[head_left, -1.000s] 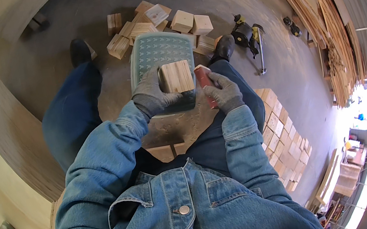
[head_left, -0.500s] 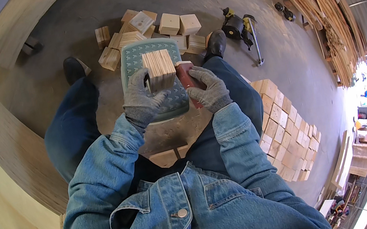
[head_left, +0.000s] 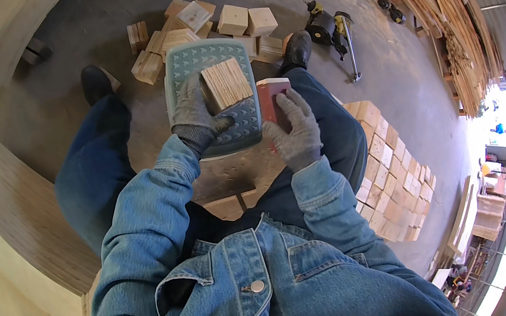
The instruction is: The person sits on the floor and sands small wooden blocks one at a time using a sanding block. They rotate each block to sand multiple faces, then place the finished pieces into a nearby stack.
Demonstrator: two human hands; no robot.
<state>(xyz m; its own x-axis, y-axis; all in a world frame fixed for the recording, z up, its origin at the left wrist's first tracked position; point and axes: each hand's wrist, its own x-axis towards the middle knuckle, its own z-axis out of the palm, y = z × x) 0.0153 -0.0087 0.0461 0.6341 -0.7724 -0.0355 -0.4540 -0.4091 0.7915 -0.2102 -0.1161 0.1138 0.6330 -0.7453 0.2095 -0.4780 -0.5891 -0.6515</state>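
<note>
Blue denim jacket sleeves nearest, both hands in grey knit gloves. Right hand [head_left: 294, 132] grip closed round red rectangular sanding block [head_left: 273, 101], block just beside right edge of stool. Left hand [head_left: 196, 112] grip closed on square laminated wooden block [head_left: 226, 84], held on pale teal plastic stool top [head_left: 246, 128] between knees. Beyond stool: loose pile of cut wooden blocks [head_left: 202, 21] on grey concrete floor. Right: neat rows of stacked wooden blocks [head_left: 390, 167]. Farther: black power tool [head_left: 328, 26] on floor.

I am looking down into a woodworking shop. Cut wooden blocks [head_left: 202, 21] are lying scattered on the concrete floor [head_left: 400, 71], long planks [head_left: 443, 9] are leaning stacked along the wall, and a power tool [head_left: 328, 26] is resting nearby.
</note>
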